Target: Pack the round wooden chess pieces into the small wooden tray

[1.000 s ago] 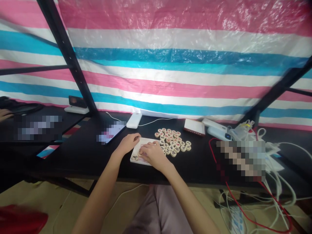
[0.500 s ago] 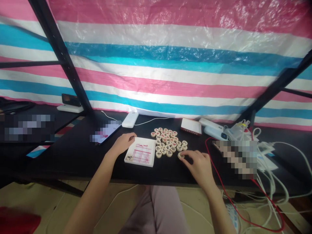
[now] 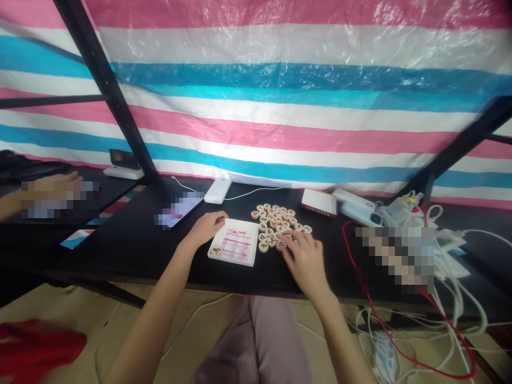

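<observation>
My left hand (image 3: 208, 228) is closed on the upper left corner of a shallow white box (image 3: 232, 242), which lies on the black table. Red grid lines cover its face, and a black character marks its near left corner. Right of the box, several round Chinese chess pieces (image 3: 273, 217) lie close together in a cluster, with red characters mostly at the back and black ones nearer. At the cluster's front edge, my right hand (image 3: 306, 261) has its thumb and fingers on a Chinese chess piece (image 3: 280, 245). The hand hides some pieces behind it.
A phone (image 3: 182, 209) and a white power bank (image 3: 218, 191) lie behind my left hand. At the back right are a red-and-white box (image 3: 319, 202), more power banks (image 3: 356, 207) and tangled white cables (image 3: 448, 266). Another person's hand (image 3: 60, 186) reaches in at far left.
My right hand has moved left, from a piece at the near right to the front of the cluster. My left hand stays on the box. Another person's hand has appeared at left.
</observation>
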`<state>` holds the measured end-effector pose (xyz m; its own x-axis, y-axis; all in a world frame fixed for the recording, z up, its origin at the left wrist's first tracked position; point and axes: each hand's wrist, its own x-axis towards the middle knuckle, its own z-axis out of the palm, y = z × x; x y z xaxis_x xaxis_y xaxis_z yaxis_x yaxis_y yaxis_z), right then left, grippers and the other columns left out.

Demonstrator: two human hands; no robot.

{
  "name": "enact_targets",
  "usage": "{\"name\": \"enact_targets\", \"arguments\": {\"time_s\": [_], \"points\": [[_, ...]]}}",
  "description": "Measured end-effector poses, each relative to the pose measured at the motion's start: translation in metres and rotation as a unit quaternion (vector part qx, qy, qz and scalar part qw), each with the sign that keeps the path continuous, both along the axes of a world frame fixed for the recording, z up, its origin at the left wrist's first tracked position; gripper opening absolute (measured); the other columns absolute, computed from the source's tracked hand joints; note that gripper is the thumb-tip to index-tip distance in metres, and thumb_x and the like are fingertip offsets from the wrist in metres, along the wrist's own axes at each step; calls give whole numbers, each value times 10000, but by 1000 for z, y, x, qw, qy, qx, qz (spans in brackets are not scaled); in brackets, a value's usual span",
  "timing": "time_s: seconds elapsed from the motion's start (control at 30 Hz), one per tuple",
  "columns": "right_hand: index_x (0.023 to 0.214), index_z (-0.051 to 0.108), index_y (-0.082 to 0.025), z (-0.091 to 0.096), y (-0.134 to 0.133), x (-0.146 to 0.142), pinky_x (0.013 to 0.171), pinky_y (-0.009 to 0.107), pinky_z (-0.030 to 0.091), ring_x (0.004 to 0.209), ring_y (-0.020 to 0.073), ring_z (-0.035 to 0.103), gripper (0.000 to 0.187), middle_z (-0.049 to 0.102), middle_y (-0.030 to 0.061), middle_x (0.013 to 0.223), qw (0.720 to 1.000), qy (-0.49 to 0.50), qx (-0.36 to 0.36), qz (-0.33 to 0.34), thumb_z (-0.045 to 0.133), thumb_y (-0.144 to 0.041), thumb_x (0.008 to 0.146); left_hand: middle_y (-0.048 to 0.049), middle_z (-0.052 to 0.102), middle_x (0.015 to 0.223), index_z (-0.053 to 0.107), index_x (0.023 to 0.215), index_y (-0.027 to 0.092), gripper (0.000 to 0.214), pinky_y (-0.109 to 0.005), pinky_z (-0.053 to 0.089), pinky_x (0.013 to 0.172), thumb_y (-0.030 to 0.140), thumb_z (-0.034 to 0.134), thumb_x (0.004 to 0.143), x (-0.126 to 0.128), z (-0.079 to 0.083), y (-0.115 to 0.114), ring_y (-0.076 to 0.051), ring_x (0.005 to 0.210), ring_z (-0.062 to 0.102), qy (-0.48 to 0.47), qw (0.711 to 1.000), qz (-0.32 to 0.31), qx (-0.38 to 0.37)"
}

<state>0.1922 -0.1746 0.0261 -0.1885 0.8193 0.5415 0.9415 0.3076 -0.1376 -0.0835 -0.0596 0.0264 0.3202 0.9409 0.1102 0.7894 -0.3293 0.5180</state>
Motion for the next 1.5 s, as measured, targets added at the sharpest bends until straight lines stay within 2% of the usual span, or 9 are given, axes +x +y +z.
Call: {"name": "enact_targets", "arguments": {"time_s": [0.13, 0.23, 0.57, 0.7, 0.8, 0.97, 1.17, 1.3, 1.5], "points": [[1185, 563, -297, 13, 14, -66, 809, 333, 319, 1029, 179, 497, 304, 609, 21, 1166, 977, -14, -65, 200, 503, -223, 896, 10, 598, 693, 623, 896, 219, 256, -249, 335, 595, 292, 393, 812, 1, 1, -1, -148, 641, 532, 1, 1000, -3, 10], [1089, 611, -276, 15, 33, -104, 763, 322, 320, 1003, 176, 520, 223, 642, 20, 1104, 957, -42, -106, 268, 486, -235, 908, 9, 597, 687, 626, 895, 215, 251, -248, 339, 603, 278, 400, 806, 2, 1, -2, -147, 646, 529, -5, 1000, -5, 18], [836, 640, -222, 4, 54, -118, 741, 313, 254, 877, 151, 579, 83, 702, -27, 881, 945, 22, -144, 293, 665, -287, 790, 6, 588, 664, 622, 905, 219, 254, -250, 358, 611, 288, 401, 801, 2, 3, -1, -153, 627, 526, -3, 1000, -1, 3], [912, 637, -252, 10, 39, -80, 770, 309, 253, 863, 142, 591, 116, 703, -26, 947, 964, 103, -103, 221, 640, -312, 813, 5, 603, 697, 614, 893, 223, 258, -250, 361, 625, 299, 384, 805, 0, 2, 1, -159, 660, 546, 0, 1000, -11, 4], [941, 633, -263, 10, 18, -25, 764, 305, 262, 812, 138, 602, 118, 705, -23, 945, 983, 148, -64, 92, 594, -326, 849, 12, 598, 691, 611, 892, 226, 267, -251, 356, 606, 314, 372, 809, 0, 3, 1, -159, 654, 550, 8, 1000, -8, -7], [824, 626, -220, -6, -11, 57, 715, 319, 268, 762, 175, 606, 212, 712, 23, 918, 993, 96, -36, -59, 519, -394, 880, 12, 625, 733, 606, 899, 235, 275, -258, 386, 649, 338, 364, 818, 0, 2, 3, -165, 686, 569, 16, 1000, 3, -6], [824, 635, -224, -15, -8, 62, 705, 331, 278, 830, 186, 582, 189, 703, 41, 956, 995, 49, -24, -83, 484, -304, 904, -21, 665, 962, 590, 972, 243, 321, -288, 423, 783, 375, 330, 838, -3, -3, 9, -202, 877, 601, 3, 1000, 1, -8], [950, 661, -257, -9, -6, 59, 746, 339, 302, 944, 199, 549, 180, 667, 34, 1094, 993, 55, -7, -105, 491, -239, 894, -53, 613, 992, 555, 1065, 217, 379, -321, 439, 834, 240, 277, 809, -9, -9, 17, -200, 877, 582, 16, 999, 6, 47], [1026, 672, -266, -6, -36, 148, 785, 377, 346, 1008, 239, 511, 260, 623, 59, 1155, 964, 36, 65, -255, 449, -292, 896, -82, 498, 1081, 589, 960, 214, 333, -369, 356, 1008, 190, 306, 784, -12, -16, 28, -221, 1076, 488, 63, 984, 9, 167]]}}
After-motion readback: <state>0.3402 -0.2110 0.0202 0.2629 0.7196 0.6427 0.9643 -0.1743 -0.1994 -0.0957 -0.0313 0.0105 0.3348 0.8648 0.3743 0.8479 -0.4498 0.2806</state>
